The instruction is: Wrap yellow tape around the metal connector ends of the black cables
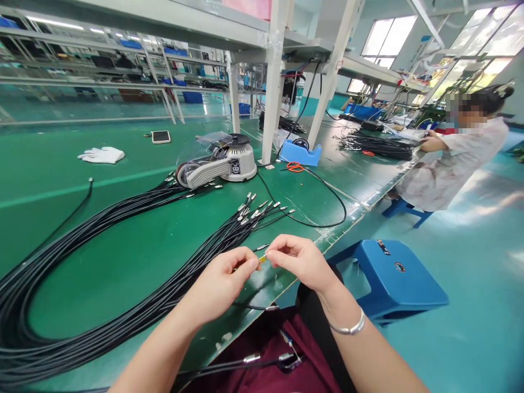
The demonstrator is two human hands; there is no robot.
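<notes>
My left hand [227, 275] and my right hand [301, 262] meet over the front edge of the bench, fingertips pinched. Between them shows a small yellow piece [263, 258], perhaps a bit of tape; the fingers cover most of it. Both hands appear to grip it. Just behind them lie the metal-tipped ends of a bundle of black cables [221, 234], which loops around the left of the bench. One cable end [272, 308] pokes out below my hands at the edge. More cable ends with metal connectors [251, 358] rest on my lap.
A grey tape dispenser [239, 164] stands behind the cables. Beyond are a blue tape holder [301, 153], orange scissors [295, 167], a white glove [102, 155] and a phone [161, 137]. A blue stool [403, 273] stands at right. A person [454, 153] sits farther along the bench.
</notes>
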